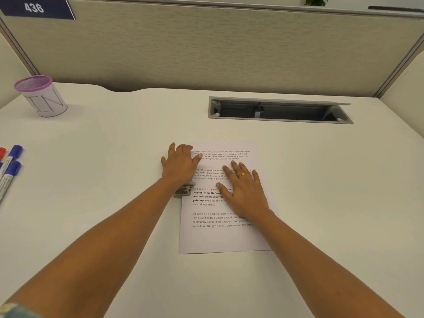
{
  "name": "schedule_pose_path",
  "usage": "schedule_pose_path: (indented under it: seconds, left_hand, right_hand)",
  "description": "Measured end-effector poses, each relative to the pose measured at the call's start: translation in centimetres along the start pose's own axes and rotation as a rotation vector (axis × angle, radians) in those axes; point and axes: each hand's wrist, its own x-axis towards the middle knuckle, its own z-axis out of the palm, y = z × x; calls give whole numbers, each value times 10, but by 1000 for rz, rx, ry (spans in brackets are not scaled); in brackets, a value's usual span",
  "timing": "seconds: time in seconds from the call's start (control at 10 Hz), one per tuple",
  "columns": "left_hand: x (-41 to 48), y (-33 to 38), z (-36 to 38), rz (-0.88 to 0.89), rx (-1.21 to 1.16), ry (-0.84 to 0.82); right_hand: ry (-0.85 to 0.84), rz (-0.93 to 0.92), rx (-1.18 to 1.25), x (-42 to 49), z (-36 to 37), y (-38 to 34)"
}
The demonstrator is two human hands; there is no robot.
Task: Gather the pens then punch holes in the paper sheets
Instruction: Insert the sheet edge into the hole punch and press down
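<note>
A printed paper sheet [220,237] lies on the white desk [114,157] in front of me. A grey metal hole punch [183,191] sits at the sheet's left edge, mostly hidden under my left hand [179,166], which presses down on it. My right hand [243,187] lies flat on the paper with its fingers spread and a gold ring on one finger. Several marker pens with blue and red caps [10,166] lie at the far left edge of the desk. A purple-rimmed pen cup marked "IN" [42,97] stands at the back left; it looks empty.
An open grey cable tray [280,110] is set into the desk at the back right. A beige cubicle partition [206,47] closes the far side, with a sign reading 436 at its top left.
</note>
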Motion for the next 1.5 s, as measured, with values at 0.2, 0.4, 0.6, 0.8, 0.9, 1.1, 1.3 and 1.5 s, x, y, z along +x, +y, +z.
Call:
schedule_pose_path:
  seconds: [0.2, 0.4, 0.6, 0.8, 0.9, 1.1, 1.3, 1.5]
  left_hand:
    - [1, -7, 6, 5, -83, 12]
    - [2, -10, 9, 26, -120, 23]
    - [2, -11, 9, 25, -129, 25]
    - [2, -12, 10, 22, -145, 32]
    - [2, -12, 11, 1, -175, 27]
    - [1, -14, 14, -19, -222, 39]
    - [-1, -13, 14, -26, -257, 54]
    - [-1, -15, 15, -33, -231, 44]
  right_hand:
    - [-17, 11, 21, 1, -3, -1]
    - [-20, 17, 12, 0, -4, -1]
    - [-13, 17, 21, 0, -4, -2]
    - [-8, 21, 22, -1, -3, -1]
    - [-3, 20, 20, 0, -4, -1]
    - [13, 19, 29, -1, -3, -2]
    - [9, 18, 26, 0, -2, -2]
    - [17, 14, 20, -1, -3, -2]
